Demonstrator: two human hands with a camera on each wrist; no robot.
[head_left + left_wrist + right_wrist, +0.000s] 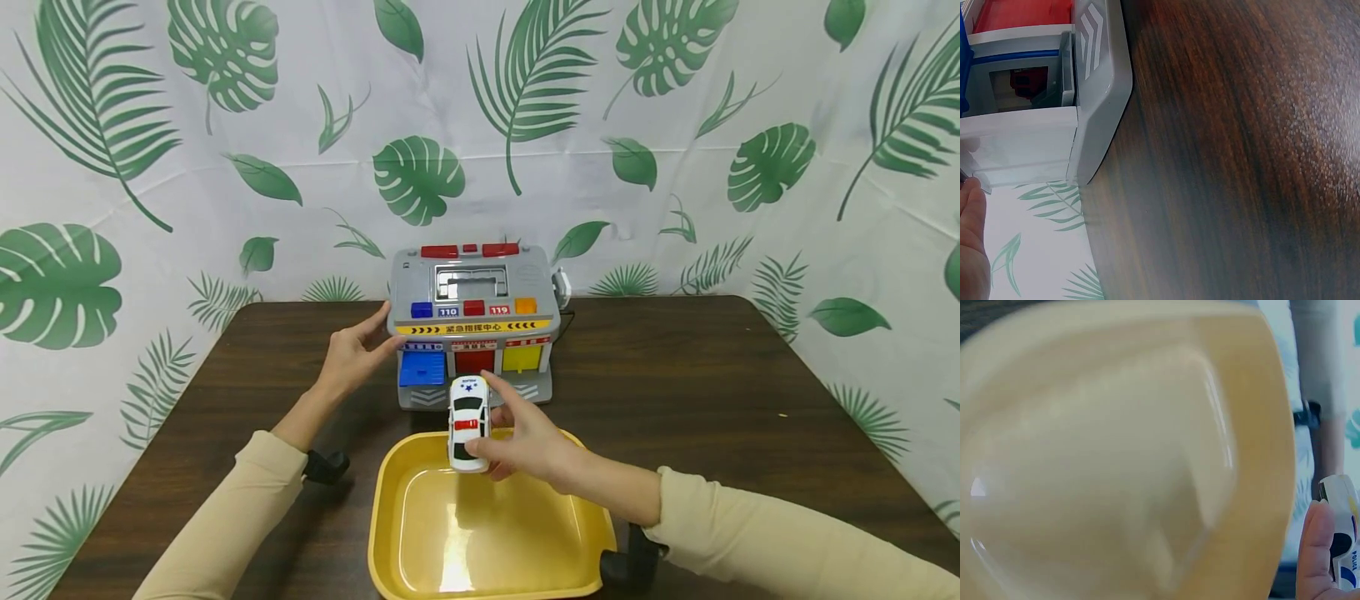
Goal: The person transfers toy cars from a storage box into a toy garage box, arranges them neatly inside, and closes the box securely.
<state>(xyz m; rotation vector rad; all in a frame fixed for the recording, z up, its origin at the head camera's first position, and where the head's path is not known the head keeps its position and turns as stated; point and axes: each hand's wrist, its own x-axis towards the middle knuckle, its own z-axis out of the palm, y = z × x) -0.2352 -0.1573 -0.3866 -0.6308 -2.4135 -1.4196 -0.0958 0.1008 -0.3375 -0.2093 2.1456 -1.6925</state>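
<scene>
A white toy police car (468, 425) with a red roof light is held by my right hand (517, 437), thumb on one end and fingers along its side. It is above the far part of a yellow tray (382, 500). Behind the tray stands a grey toy emergency station (476, 287). My left hand (360, 354) grips the station's left edge, thumb toward the front. The station's blue door (422, 368) is swung up, and its opening shows in the left wrist view. The red door (475, 361) and yellow door (522, 357) are down.
Everything stands on a dark wooden table (675, 375). Just behind it hangs a white cloth (510, 208) printed with green leaves. A white part (561, 287) sticks out from the station's right side, with a thin dark cord below it.
</scene>
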